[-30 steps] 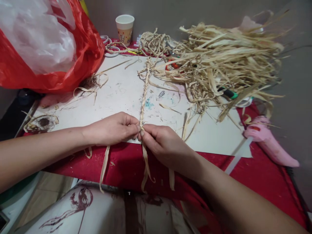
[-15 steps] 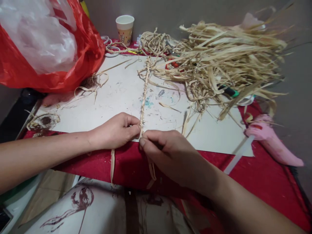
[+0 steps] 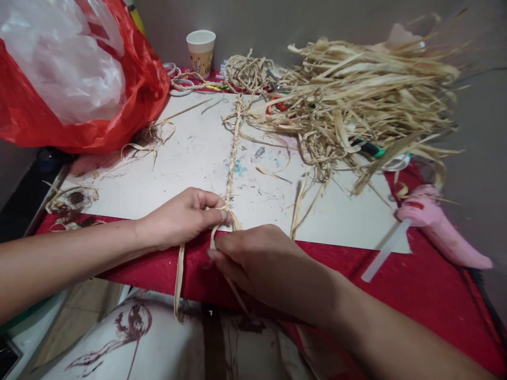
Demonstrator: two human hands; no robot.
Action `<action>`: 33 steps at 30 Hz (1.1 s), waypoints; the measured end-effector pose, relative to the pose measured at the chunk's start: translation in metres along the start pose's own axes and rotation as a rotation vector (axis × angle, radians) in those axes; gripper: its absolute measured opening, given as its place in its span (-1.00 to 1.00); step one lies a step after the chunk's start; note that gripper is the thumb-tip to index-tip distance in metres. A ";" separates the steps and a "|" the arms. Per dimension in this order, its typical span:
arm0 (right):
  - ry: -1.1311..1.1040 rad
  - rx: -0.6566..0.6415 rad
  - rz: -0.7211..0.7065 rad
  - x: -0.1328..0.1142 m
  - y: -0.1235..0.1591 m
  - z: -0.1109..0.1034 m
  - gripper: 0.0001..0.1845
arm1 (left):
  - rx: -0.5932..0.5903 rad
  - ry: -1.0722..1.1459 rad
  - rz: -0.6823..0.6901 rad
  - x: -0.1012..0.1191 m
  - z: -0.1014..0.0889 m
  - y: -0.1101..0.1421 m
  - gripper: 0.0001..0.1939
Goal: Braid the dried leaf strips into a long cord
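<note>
And there lay the braid point(image 3: 233, 153), plaited most of the way down the white board point(image 3: 178, 174), its tail strands point(image 3: 179, 279) hanging unwoven; the left hand point(image 3: 186, 219) had fingers pinching its lower end, the right hand's point(image 3: 269, 264) gripping a strand. A red bag point(image 3: 146, 79) held crumpled plastic point(image 3: 79, 68); the paper cup's point(image 3: 201, 55) contents were hidden.

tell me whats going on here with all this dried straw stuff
A person is working on a braid of dried plant strips over a white board. The left hand pinches the braid at its near end, while the right hand holds a loose strip just below. A large heap of loose strips lies at the far right, and a pink glue gun sits on the red cloth.
</note>
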State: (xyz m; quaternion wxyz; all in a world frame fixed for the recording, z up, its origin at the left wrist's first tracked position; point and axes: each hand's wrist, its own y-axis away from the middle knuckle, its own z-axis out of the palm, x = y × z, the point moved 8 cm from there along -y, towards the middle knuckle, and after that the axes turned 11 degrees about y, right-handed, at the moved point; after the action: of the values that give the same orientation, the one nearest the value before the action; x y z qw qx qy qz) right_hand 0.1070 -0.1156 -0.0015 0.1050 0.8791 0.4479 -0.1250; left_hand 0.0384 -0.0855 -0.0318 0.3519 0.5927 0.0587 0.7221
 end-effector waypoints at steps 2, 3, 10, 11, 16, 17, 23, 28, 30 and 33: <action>-0.187 0.051 -0.018 -0.001 0.002 -0.012 -0.55 | 0.004 0.013 -0.007 0.001 -0.002 0.002 -0.83; -0.278 0.127 0.036 0.006 0.003 -0.020 -0.53 | 0.013 0.012 -0.007 0.002 -0.004 0.003 -0.83; -0.864 0.242 0.425 0.060 -0.005 -0.010 -0.76 | 0.047 -0.031 0.019 0.009 -0.009 0.008 -0.86; -0.930 0.148 0.383 0.056 -0.010 -0.002 -0.74 | 0.031 -0.035 0.024 0.010 -0.008 0.007 -0.87; -0.963 -0.001 0.265 0.049 -0.019 0.011 -0.66 | -0.041 -0.090 0.028 0.010 -0.003 0.006 -0.87; -0.943 0.001 0.261 0.050 -0.019 0.011 -0.66 | -0.041 -0.123 0.032 0.011 -0.003 0.006 -0.86; -1.003 -0.078 0.279 0.054 -0.022 0.017 -0.65 | 0.002 -0.576 0.139 0.027 -0.005 0.008 -0.78; -1.058 -0.039 0.342 0.056 -0.022 0.020 -0.70 | 0.075 -1.005 0.323 0.042 0.000 0.013 -0.74; -1.059 -0.017 0.369 0.056 -0.021 0.021 -0.72 | 0.104 -1.136 0.378 0.044 0.003 0.018 -0.75; -1.129 0.006 0.426 0.056 -0.019 0.026 -0.75 | 0.191 -1.317 0.459 0.044 0.006 0.027 -0.75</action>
State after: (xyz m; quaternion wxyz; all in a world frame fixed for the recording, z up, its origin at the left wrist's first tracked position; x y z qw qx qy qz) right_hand 0.1200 -0.0697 -0.0446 0.3469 0.7475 0.1365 -0.5498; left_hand 0.0301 -0.0825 0.0192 0.0991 0.9324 -0.2301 0.2607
